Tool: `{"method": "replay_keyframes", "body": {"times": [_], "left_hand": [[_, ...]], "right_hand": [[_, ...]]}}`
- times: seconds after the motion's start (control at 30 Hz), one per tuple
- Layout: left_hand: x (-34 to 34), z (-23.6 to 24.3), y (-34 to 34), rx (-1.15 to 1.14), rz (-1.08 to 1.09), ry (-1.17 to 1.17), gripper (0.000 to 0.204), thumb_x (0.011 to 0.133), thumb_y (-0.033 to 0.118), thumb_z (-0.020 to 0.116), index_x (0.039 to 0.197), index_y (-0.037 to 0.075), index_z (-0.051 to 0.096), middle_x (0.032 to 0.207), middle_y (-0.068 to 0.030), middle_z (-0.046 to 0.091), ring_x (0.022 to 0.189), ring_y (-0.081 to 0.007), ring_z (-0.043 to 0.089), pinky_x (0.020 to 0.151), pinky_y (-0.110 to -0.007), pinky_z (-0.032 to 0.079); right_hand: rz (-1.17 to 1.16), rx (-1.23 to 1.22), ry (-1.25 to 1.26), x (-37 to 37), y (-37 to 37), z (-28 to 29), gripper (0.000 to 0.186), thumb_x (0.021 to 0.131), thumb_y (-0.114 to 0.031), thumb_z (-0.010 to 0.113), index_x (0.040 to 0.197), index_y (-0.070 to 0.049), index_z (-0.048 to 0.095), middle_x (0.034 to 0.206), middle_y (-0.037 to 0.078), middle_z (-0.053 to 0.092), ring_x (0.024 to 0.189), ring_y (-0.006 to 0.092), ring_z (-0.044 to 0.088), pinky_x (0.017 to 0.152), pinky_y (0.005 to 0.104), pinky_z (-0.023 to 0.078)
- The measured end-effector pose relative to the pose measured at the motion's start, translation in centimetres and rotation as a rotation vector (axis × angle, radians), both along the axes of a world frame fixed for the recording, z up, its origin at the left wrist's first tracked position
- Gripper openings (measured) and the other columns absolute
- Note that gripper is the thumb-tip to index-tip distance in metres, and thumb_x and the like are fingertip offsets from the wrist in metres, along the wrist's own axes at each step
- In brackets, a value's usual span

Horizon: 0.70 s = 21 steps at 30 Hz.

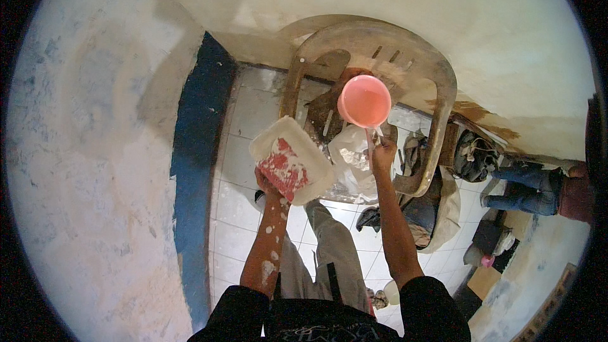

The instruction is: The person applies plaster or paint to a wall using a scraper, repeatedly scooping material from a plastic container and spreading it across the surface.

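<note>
My left hand (266,180) is closed on the near left edge of a rectangular plastic tub (262,144). The tub tilts toward me, and its red inside is smeared with white paste. White splashes dot my left forearm. My right hand (383,153) grips the handle of a pink water dipper (365,101), whose bowl is over the seat of a worn brown plastic chair (443,88). Whether the dipper holds liquid I cannot tell. Below it on the chair sits a clear plastic bag (352,159) with white stuff inside, close to my right hand.
A patchy wall with a blue lower band (201,133) rises on the left. Right of the chair lie a pale sack (449,215) and a dark bundle (474,155). Another person in blue jeans (529,190) is at the far right, near cardboard pieces (483,282) on the tiled floor.
</note>
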<state>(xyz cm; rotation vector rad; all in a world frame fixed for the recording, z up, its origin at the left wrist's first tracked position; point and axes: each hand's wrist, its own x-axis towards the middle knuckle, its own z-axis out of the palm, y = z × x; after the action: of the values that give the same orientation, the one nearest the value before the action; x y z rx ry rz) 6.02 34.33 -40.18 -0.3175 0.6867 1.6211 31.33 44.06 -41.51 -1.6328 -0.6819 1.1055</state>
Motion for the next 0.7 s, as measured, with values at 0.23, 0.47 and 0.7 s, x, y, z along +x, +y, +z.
{"method": "replay_keyframes", "body": {"times": [0.23, 0.47, 0.7], "left_hand": [[-2.1, 0.5, -4.6, 0.112, 0.107, -0.078, 0.064, 0.078, 0.055, 0.036, 0.124, 0.01, 0.04, 0.12, -0.013, 0.046, 0.106, -0.0322, 0.048, 0.083, -0.051, 0.044], [-3.1, 2.3, -5.8, 0.092, 0.145, -0.074, 0.064, 0.078, 0.055, 0.037, 0.124, 0.01, 0.04, 0.12, -0.0132, 0.046, 0.106, -0.0317, 0.048, 0.084, -0.05, 0.043], [-5.9, 4.2, -9.0, 0.109, 0.197, -0.052, 0.064, 0.078, 0.054, 0.038, 0.124, 0.009, 0.04, 0.12, -0.0134, 0.047, 0.106, -0.0312, 0.048, 0.085, -0.049, 0.043]], "right_hand": [[0.012, -0.072, -0.016, -1.4, 0.3, -8.9, 0.018, 0.078, -0.009, 0.056, 0.067, 0.005, 0.059, 0.049, 0.006, 0.049, 0.036, 0.0141, 0.047, 0.034, 0.0278, 0.036], [0.158, 0.022, -0.336, -3.7, 0.3, -9.4, 0.019, 0.064, 0.0, 0.038, 0.066, 0.005, 0.056, 0.053, 0.009, 0.049, 0.046, 0.016, 0.046, 0.043, 0.0315, 0.039], [0.164, 0.03, -0.467, -5.1, 0.0, -10.3, 0.027, 0.078, -0.02, 0.047, 0.069, 0.005, 0.052, 0.059, 0.015, 0.05, 0.056, 0.0222, 0.048, 0.053, 0.0366, 0.037]]}}
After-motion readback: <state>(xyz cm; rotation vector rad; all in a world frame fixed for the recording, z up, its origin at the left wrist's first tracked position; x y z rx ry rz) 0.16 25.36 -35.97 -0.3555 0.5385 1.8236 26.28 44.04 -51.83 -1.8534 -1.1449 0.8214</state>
